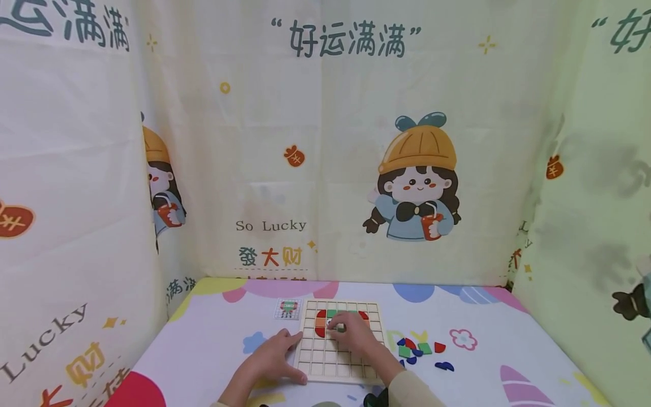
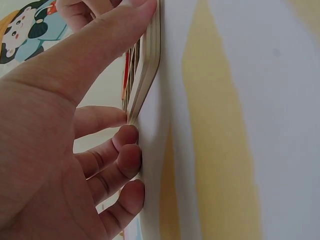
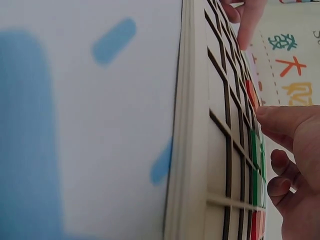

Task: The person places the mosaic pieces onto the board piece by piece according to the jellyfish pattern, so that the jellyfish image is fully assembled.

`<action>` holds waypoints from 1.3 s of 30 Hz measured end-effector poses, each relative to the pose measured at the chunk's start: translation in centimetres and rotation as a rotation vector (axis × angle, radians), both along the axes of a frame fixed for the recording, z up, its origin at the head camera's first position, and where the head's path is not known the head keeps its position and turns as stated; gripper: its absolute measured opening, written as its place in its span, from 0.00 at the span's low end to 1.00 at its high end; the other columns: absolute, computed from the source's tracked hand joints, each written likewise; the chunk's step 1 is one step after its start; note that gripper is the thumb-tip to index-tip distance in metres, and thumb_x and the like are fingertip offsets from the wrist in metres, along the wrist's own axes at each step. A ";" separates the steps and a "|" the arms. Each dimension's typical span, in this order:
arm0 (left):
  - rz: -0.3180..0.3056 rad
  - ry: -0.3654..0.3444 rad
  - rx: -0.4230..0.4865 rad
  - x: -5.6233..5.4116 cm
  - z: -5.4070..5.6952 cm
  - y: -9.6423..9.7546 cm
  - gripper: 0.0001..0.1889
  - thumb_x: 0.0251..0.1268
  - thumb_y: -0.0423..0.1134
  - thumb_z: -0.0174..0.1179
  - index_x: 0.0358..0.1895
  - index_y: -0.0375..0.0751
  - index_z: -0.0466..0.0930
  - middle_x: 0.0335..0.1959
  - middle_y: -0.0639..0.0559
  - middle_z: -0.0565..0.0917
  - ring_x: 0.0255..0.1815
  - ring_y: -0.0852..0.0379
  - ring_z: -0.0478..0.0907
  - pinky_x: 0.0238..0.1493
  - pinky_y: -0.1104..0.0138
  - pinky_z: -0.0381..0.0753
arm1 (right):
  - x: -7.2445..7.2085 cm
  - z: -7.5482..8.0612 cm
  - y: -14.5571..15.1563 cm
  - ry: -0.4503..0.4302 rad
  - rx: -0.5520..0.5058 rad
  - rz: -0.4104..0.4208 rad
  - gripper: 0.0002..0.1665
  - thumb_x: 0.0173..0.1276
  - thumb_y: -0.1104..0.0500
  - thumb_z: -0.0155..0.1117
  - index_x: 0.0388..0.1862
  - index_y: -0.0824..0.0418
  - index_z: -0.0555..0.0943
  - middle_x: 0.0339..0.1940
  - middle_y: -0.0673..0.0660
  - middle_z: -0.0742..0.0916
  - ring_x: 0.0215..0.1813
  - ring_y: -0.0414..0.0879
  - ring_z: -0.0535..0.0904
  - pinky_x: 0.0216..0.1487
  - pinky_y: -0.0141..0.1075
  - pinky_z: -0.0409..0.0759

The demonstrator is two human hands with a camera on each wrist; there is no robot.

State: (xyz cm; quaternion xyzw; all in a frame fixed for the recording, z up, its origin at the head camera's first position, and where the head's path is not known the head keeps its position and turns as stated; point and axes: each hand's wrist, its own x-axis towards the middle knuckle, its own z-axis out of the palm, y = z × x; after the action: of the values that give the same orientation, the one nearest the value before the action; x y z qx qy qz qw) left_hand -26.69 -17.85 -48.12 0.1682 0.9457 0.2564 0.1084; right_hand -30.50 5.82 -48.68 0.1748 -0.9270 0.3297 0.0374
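A wooden grid board point(image 1: 315, 362) lies on the table, with red, orange and green pieces in its upper rows. My left hand point(image 1: 274, 356) rests at its near left corner. In the left wrist view, the thumb point(image 2: 115, 35) presses the board's edge, and the other fingers bend loosely beside it. Over the upper middle cells, my right hand point(image 1: 356, 336) has its fingertips down on the board. In the right wrist view, one fingertip point(image 3: 265, 114) touches the grid beside an orange piece point(image 3: 251, 95). Whether a small piece sits between those fingertips is hidden.
A small pattern card point(image 1: 287, 308) lies by the board's top left corner. Right of the board are loose red, green and blue pieces point(image 1: 424, 348). Printed cloth walls point(image 1: 346, 169) enclose the table's back and sides. A dark object point(image 1: 376, 398) shows at the near edge.
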 end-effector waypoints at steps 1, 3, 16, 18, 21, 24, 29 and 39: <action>0.001 -0.004 0.003 0.0 0.0 0.0 0.54 0.34 0.64 0.75 0.70 0.47 0.67 0.40 0.53 0.70 0.40 0.55 0.68 0.40 0.60 0.70 | 0.1 0.1 0.3 0.006 0.007 -0.004 0.04 0.62 0.55 0.70 0.36 0.47 0.88 0.47 0.47 0.86 0.44 0.42 0.77 0.43 0.36 0.78; 0.004 -0.011 0.009 0.1 0.0 0.1 0.54 0.33 0.64 0.75 0.70 0.47 0.67 0.40 0.53 0.70 0.40 0.55 0.68 0.40 0.60 0.70 | 0.4 0.1 1.2 0.032 0.014 0.000 0.04 0.62 0.57 0.70 0.35 0.49 0.88 0.47 0.49 0.86 0.42 0.42 0.77 0.41 0.36 0.77; 0.004 -0.009 0.007 0.4 0.0 0.0 0.54 0.33 0.64 0.75 0.70 0.47 0.67 0.40 0.53 0.69 0.41 0.55 0.68 0.40 0.61 0.68 | 2.3 0.6 9.4 0.051 -0.004 -0.149 0.08 0.58 0.62 0.71 0.36 0.53 0.87 0.39 0.48 0.85 0.27 0.40 0.68 0.26 0.29 0.67; 0.003 -0.010 0.005 0.4 0.0 -0.1 0.54 0.34 0.64 0.75 0.70 0.47 0.67 0.41 0.53 0.69 0.41 0.55 0.68 0.40 0.61 0.69 | 2.6 0.7 10.9 0.051 0.001 -0.173 0.08 0.56 0.63 0.72 0.36 0.53 0.87 0.39 0.48 0.86 0.26 0.39 0.67 0.26 0.29 0.67; 0.004 -0.008 0.006 0.4 0.1 -0.1 0.54 0.34 0.64 0.75 0.71 0.47 0.67 0.42 0.53 0.70 0.41 0.55 0.68 0.41 0.60 0.69 | 3.2 0.7 13.0 0.056 0.012 -0.178 0.09 0.55 0.63 0.72 0.36 0.54 0.86 0.39 0.49 0.85 0.25 0.38 0.67 0.26 0.29 0.66; -0.002 0.002 0.007 0.5 0.3 -0.1 0.54 0.34 0.64 0.75 0.70 0.47 0.67 0.42 0.52 0.70 0.41 0.54 0.68 0.40 0.60 0.69 | 3.9 0.8 14.9 0.045 0.026 -0.181 0.10 0.54 0.63 0.73 0.37 0.54 0.86 0.39 0.51 0.85 0.24 0.38 0.66 0.25 0.29 0.66; -0.001 0.002 0.003 0.4 0.3 -0.2 0.54 0.33 0.64 0.75 0.71 0.47 0.67 0.42 0.52 0.70 0.42 0.54 0.68 0.41 0.60 0.70 | 4.7 1.1 17.2 -0.008 0.048 -0.186 0.15 0.52 0.62 0.75 0.41 0.55 0.86 0.39 0.51 0.84 0.27 0.40 0.67 0.27 0.30 0.65; 0.010 -0.003 0.006 0.0 0.3 0.0 0.54 0.32 0.64 0.76 0.70 0.48 0.67 0.45 0.52 0.71 0.43 0.53 0.68 0.45 0.57 0.73 | 5.1 0.9 19.4 -0.096 0.053 -0.213 0.17 0.49 0.66 0.76 0.40 0.57 0.86 0.36 0.53 0.82 0.30 0.44 0.67 0.30 0.30 0.64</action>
State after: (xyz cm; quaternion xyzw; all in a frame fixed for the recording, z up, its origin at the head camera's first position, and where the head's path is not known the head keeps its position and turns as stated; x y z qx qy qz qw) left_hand -26.67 -17.81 -47.82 0.1635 0.9456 0.2598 0.1078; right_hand -25.35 25.21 -47.76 0.0603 -0.9494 0.3074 0.0232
